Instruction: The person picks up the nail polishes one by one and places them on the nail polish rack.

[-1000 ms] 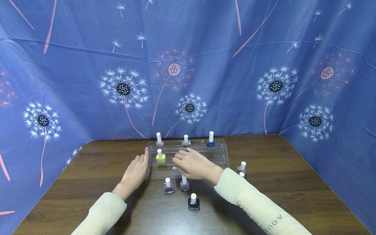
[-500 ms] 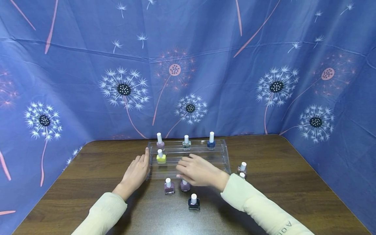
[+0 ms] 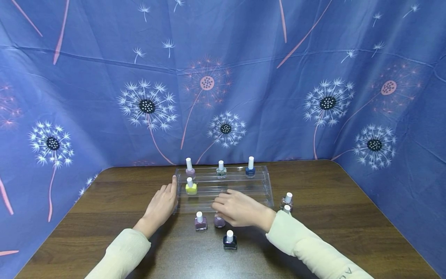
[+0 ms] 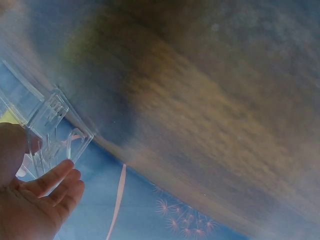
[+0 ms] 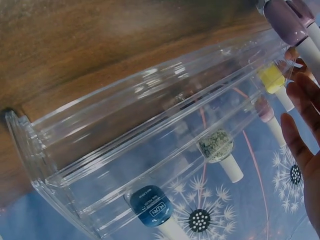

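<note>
A clear tiered rack (image 3: pixel 240 190) stands on the table. My left hand (image 3: pixel 161 205) touches its left end; in the left wrist view a digit meets the clear end panel (image 4: pixel 47 112) and the other fingers are loosely extended. My right hand (image 3: pixel 240 209) is over a mauve nail polish bottle (image 3: pixel 219 222) in front of the rack, hiding its cap in the head view. In the right wrist view the fingers (image 5: pixel 302 120) are apart, close to the white cap of a mauve bottle (image 5: pixel 285 22). Beside it stands a purple nail polish bottle (image 3: pixel 201 224).
On the rack's top tier are pale mauve (image 3: pixel 189 172), glitter (image 3: pixel 221 171) and blue (image 3: pixel 250 171) bottles; a yellow bottle (image 3: pixel 191 189) is one tier lower. A black bottle (image 3: pixel 230 243) stands in front. Two bottles are right of the rack, one brownish (image 3: pixel 287 201), the other partly behind the sleeve.
My right hand has moved from over the rack toward me, down to the mauve bottle in front. The left hand stays at the rack's left end.
</note>
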Demonstrator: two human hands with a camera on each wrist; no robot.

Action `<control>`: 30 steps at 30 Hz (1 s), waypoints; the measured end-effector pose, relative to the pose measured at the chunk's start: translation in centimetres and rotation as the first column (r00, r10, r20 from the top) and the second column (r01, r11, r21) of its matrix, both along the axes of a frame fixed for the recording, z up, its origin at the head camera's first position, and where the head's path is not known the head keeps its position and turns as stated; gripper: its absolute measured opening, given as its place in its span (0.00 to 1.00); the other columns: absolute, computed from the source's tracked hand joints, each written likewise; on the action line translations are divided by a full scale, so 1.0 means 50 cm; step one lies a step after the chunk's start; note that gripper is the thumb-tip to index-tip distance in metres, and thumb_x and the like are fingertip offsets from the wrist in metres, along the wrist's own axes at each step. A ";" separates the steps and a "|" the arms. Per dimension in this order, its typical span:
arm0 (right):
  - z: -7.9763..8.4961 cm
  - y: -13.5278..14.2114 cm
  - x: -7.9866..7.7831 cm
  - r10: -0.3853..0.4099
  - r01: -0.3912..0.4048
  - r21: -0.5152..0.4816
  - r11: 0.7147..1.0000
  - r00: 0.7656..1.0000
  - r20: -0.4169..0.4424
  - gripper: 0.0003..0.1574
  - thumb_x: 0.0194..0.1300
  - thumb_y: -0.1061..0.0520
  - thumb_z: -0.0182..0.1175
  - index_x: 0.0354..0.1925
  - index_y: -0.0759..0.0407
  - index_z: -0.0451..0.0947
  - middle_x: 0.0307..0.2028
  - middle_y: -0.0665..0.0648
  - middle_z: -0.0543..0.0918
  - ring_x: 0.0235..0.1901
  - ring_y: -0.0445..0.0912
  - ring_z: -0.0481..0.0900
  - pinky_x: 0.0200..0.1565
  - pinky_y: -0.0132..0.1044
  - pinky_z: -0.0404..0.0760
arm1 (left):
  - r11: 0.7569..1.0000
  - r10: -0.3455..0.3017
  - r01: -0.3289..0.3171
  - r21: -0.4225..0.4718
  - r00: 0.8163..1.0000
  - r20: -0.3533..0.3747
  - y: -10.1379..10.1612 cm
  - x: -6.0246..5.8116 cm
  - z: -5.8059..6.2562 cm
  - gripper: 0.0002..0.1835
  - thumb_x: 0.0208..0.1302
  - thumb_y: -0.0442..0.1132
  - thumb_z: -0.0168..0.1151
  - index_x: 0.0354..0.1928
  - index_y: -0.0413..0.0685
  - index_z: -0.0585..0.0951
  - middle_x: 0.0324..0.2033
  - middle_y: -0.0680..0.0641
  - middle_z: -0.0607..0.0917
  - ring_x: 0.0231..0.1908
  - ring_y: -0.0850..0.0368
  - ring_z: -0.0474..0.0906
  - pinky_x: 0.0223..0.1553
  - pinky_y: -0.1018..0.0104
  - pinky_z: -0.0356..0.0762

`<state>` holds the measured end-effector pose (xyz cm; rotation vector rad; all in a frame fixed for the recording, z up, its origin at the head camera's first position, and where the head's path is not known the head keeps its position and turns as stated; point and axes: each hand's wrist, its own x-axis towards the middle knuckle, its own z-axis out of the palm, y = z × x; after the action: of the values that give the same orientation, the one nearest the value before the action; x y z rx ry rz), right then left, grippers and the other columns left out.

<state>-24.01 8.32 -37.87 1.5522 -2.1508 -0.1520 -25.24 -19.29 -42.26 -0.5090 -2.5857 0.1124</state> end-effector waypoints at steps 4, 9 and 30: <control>-0.004 0.004 0.002 -0.005 0.005 0.005 1.000 1.000 0.003 0.08 0.60 0.53 0.54 0.40 0.50 0.73 0.34 0.43 0.79 0.37 0.37 0.76 0.39 0.33 0.76 | 1.000 -0.002 0.002 -0.001 1.000 -0.007 0.000 -0.002 -0.003 0.40 0.51 0.37 0.63 0.63 0.26 0.57 0.36 0.39 0.78 0.37 0.45 0.76 0.35 0.57 0.76; -0.007 0.005 0.003 -0.007 0.007 0.003 1.000 1.000 0.009 0.08 0.60 0.56 0.54 0.40 0.50 0.73 0.34 0.43 0.79 0.36 0.37 0.75 0.40 0.33 0.77 | 1.000 -0.005 0.005 -0.001 1.000 -0.016 0.001 -0.002 -0.004 0.40 0.51 0.37 0.63 0.63 0.26 0.58 0.35 0.40 0.78 0.37 0.45 0.76 0.35 0.57 0.76; -0.010 0.000 -0.001 0.020 -0.020 -0.026 0.999 1.000 0.008 0.10 0.58 0.62 0.51 0.38 0.51 0.74 0.32 0.44 0.79 0.35 0.37 0.75 0.41 0.33 0.77 | 1.000 0.000 0.000 0.013 1.000 -0.016 -0.001 -0.002 -0.004 0.39 0.52 0.37 0.63 0.63 0.26 0.58 0.37 0.40 0.78 0.37 0.46 0.76 0.36 0.57 0.76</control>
<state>-24.08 8.30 -38.37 1.5622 -2.1341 -0.1113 -25.36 -19.33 -42.46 -0.5011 -2.5688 0.0993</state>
